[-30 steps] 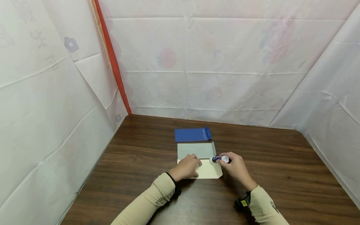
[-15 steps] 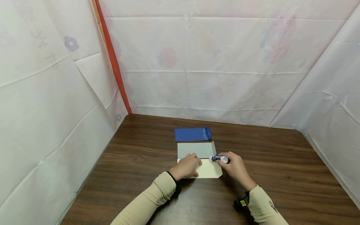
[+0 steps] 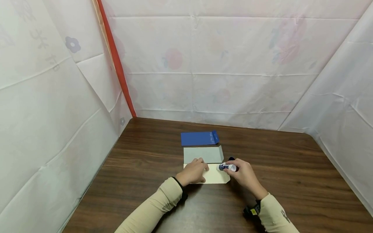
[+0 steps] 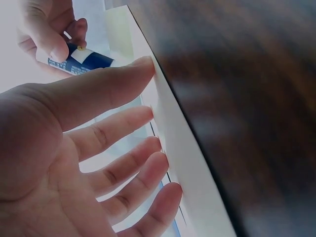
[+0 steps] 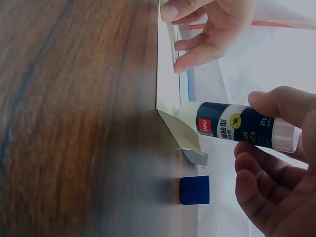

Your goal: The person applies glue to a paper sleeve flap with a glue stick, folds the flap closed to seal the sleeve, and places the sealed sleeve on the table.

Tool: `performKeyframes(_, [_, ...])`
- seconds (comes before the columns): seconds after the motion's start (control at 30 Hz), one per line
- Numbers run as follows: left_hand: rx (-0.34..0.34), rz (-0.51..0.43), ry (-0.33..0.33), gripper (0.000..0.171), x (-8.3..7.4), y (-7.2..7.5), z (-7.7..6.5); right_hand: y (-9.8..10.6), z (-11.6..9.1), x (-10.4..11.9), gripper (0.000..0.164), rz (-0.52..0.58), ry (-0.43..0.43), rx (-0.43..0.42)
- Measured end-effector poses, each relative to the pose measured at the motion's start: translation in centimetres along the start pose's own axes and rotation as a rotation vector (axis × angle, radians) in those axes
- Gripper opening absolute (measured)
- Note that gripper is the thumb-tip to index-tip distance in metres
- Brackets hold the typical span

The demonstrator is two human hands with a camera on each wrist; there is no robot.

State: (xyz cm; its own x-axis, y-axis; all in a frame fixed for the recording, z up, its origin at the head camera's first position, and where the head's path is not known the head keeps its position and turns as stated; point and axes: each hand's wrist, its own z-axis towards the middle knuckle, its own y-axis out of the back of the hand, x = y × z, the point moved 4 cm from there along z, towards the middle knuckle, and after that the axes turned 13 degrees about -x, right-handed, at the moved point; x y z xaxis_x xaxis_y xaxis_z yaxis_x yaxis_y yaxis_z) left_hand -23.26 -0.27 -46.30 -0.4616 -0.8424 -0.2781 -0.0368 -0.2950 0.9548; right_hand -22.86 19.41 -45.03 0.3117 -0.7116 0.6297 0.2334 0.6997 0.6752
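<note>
In the head view my left hand (image 3: pixel 192 172) rests on a cream paper envelope (image 3: pixel 214 176), fingers spread. The left wrist view shows its thumb and fingertips pressing along the cream paper (image 4: pixel 182 163). My right hand (image 3: pixel 243 174) pinches an uncapped glue stick (image 3: pixel 227 167) between thumb and fingers. The stick lies tilted nearly sideways, its pale tip (image 5: pixel 188 111) right at the envelope's flap end in the right wrist view. The glue stick's blue cap (image 5: pixel 194 190) stands on the table beyond the flap, partly hidden behind my right hand in the head view.
Just behind the cream envelope lies a grey-green envelope (image 3: pixel 202 155), its end flap raised. Farther back is a blue envelope (image 3: pixel 196 138) with shiny streaks near its flap. All are on a dark wooden table (image 3: pixel 145 155), with white printed sheets (image 3: pixel 233 64) hanging around it.
The glue stick has shifted slightly toward me from the far edge of the cream envelope. The dark cap now shows behind my right hand. My left hand stays in place.
</note>
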Motion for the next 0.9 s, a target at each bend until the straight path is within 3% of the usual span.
performKeyframes(0.4, [0.0, -0.032, -0.007, 0.035, 0.3, 0.1, -0.1, 1.0, -0.2, 0.8, 0.018, 0.015, 0.074, 0.107])
performKeyframes(0.6, [0.003, -0.033, -0.008, 0.036, 0.3, 0.0, 0.0, 0.7, 0.4, 0.5, 0.018, -0.011, 0.044, 0.031])
performKeyframes(0.9, [0.014, -0.031, 0.0, 0.037, 0.1, 0.0, 0.0, 0.0, 0.8, -0.3, 0.018, -0.072, 0.105, -0.075])
